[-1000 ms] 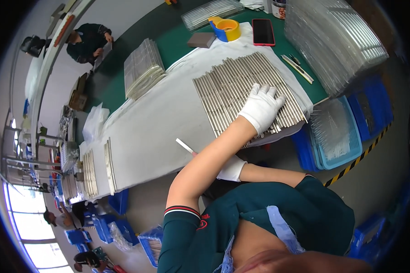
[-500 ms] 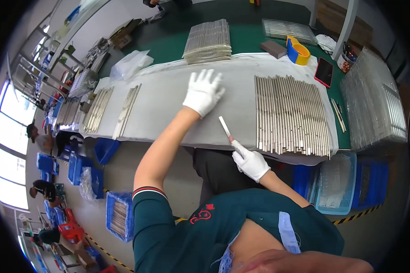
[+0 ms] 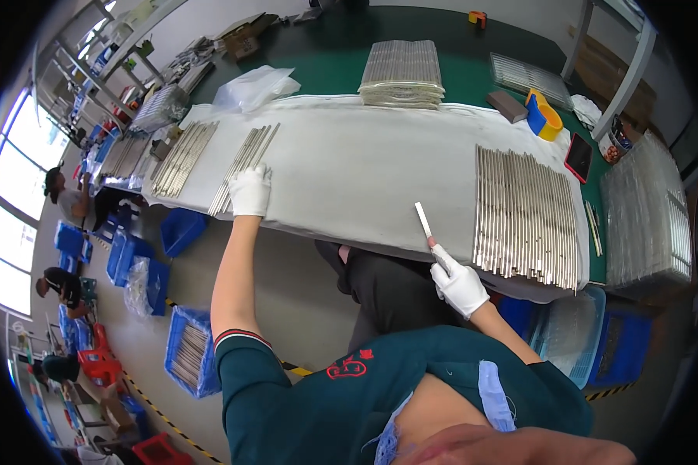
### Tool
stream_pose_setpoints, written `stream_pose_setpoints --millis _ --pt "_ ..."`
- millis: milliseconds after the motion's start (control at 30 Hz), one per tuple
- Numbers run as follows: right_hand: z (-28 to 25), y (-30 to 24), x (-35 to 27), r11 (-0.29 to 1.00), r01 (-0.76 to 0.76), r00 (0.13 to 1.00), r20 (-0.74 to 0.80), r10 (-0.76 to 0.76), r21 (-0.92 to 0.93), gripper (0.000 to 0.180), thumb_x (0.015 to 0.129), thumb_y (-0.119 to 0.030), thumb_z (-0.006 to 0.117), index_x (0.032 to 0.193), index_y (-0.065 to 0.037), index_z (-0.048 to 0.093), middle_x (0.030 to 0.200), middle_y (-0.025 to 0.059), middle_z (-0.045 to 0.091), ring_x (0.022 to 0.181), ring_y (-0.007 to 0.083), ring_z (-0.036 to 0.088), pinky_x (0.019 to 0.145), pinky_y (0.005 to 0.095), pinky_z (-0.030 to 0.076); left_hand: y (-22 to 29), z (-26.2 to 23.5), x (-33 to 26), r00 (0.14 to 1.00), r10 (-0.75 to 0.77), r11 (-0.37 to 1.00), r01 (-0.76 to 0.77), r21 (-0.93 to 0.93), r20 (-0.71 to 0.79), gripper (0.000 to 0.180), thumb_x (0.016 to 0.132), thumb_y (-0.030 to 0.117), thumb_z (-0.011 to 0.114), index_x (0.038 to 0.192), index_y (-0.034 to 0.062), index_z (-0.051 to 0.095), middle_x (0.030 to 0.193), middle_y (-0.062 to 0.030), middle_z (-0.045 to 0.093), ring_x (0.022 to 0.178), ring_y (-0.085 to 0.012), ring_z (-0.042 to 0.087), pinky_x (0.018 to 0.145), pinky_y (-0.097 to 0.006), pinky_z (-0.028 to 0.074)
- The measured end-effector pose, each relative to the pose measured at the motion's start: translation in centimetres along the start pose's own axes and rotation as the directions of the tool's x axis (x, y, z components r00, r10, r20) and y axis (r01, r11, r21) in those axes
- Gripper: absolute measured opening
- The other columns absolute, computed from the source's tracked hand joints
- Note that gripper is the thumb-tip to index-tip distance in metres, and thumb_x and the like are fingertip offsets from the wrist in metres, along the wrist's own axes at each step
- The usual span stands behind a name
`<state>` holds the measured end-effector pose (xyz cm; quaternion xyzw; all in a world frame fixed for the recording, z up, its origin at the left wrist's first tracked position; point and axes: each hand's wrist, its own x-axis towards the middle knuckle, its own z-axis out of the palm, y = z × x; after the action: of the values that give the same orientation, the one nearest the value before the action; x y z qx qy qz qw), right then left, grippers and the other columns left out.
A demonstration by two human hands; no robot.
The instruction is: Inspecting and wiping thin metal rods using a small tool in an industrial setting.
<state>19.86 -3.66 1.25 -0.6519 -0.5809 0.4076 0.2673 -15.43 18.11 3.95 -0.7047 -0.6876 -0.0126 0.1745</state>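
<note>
My left hand (image 3: 250,191), in a white glove, is at the small group of thin silvery metal rods (image 3: 244,159) on the left half of the cloth. Its fingers are bent down over the right side of this group, closed on a rod there; the glove hides the grip itself. At the front edge of the table my right hand (image 3: 459,285), also gloved, grips a slim white strip (image 3: 422,219) that points up and away from me. A pinkish-brown part shows between strip and glove. Just right of it lies a wide row of metal rods (image 3: 526,217), side by side.
Another group of rods (image 3: 184,159) lies farther left. Behind the grey cloth (image 3: 364,170) are a plastic bag (image 3: 254,87), stacked clear trays (image 3: 401,74), a brown block (image 3: 507,106), a tape roll (image 3: 544,116) and a phone (image 3: 578,157). Wrapped trays (image 3: 645,213) stand right.
My left hand has moved left from the middle of the cloth, where its fingers were spread, to the small rod group. My right hand still holds the white strip. The whole view has shifted somewhat.
</note>
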Motion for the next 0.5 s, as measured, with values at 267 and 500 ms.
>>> stream_pose_setpoints --millis 267,500 --pt "0.6 -0.4 0.2 0.997 -0.016 1.0 0.007 0.016 0.075 0.043 0.086 -0.019 0.048 0.129 -0.018 0.046 0.052 0.0082 0.056 0.047 0.0178 0.059 0.052 0.0302 0.047 -0.5 4.6 3.0 0.979 0.018 0.999 -0.007 0.054 -0.202 0.017 0.084 0.019 0.047 0.086 0.0097 0.06 0.081 -0.0096 0.062 0.076 -0.0258 0.063 0.065 -0.039 0.049" --pt "0.8 -0.2 0.5 0.997 -0.015 1.0 -0.007 0.016 0.08 0.044 0.086 -0.018 0.048 0.13 -0.024 0.045 0.052 0.0085 0.055 0.046 0.0174 0.057 0.051 0.0306 0.046 1.4 2.8 3.4 0.996 0.004 0.998 -0.009 -0.056 -0.084 0.02 0.083 0.014 0.044 0.085 0.0056 0.062 0.08 -0.0163 0.064 0.077 -0.0301 0.064 0.067 -0.04 0.051"
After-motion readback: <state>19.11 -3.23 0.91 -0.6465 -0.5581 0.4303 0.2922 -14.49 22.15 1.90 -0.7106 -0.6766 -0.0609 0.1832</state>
